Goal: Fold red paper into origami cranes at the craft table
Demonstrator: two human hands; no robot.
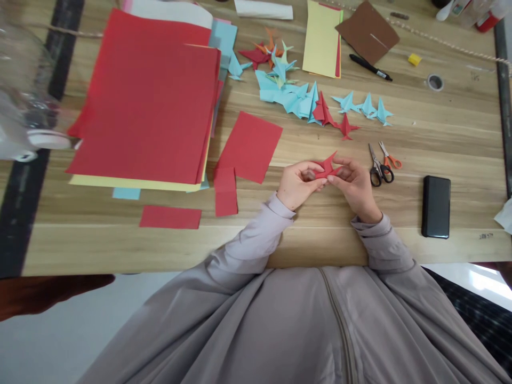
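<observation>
Between my two hands, a small red folded paper figure [328,165] is held above the table, its pointed tips spread out. My left hand [298,184] pinches it from the left side, thumb in front. My right hand [355,186] grips its right side between thumb and fingers. Part of the figure is hidden behind my fingers. Beyond my hands lie finished-looking red origami figures [347,127] and a row of light blue origami figures [368,105]. A red paper sheet [252,146] lies left of my left hand, overlapping a creased red strip [226,192].
A large stack of red sheets [152,112] covers the left side, with a red strip [170,217] below it. Scissors with black handles [376,168] and orange-handled scissors [390,156] lie right of my hands, near a black phone-like device [436,207]. Yellow paper [322,40] and a pen [370,68] lie farther back.
</observation>
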